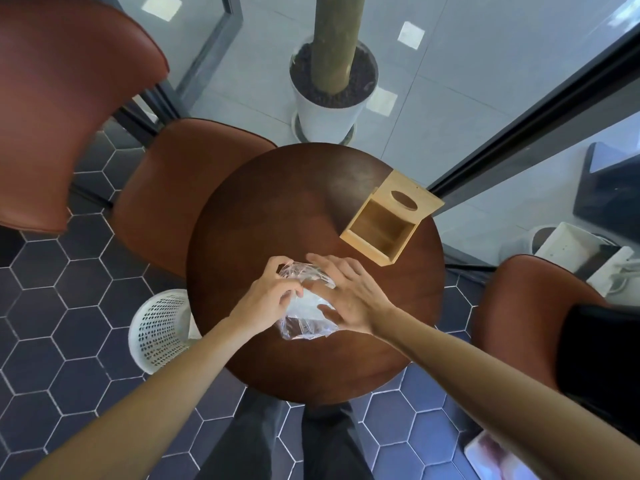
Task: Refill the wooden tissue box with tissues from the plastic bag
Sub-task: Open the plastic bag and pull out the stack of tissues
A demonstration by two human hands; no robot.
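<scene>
A clear plastic bag (304, 327) holding white tissues (306, 304) lies on the round dark wooden table (277, 202), near its front. My left hand (270, 296) pinches the bag's crumpled top edge with curled fingers. My right hand (349, 296) lies over the bag's right side with its fingers spread and nearly straight. The light wooden tissue box (388, 223) stands at the table's right edge, its lid with an oval slot swung up and its inside showing no tissues.
Brown chairs stand at the left (180, 188), far left (59, 109) and right (533, 317). A white perforated basket (161, 332) sits on the floor left of the table. A white potted plant (330, 109) stands behind it, with glass walls around.
</scene>
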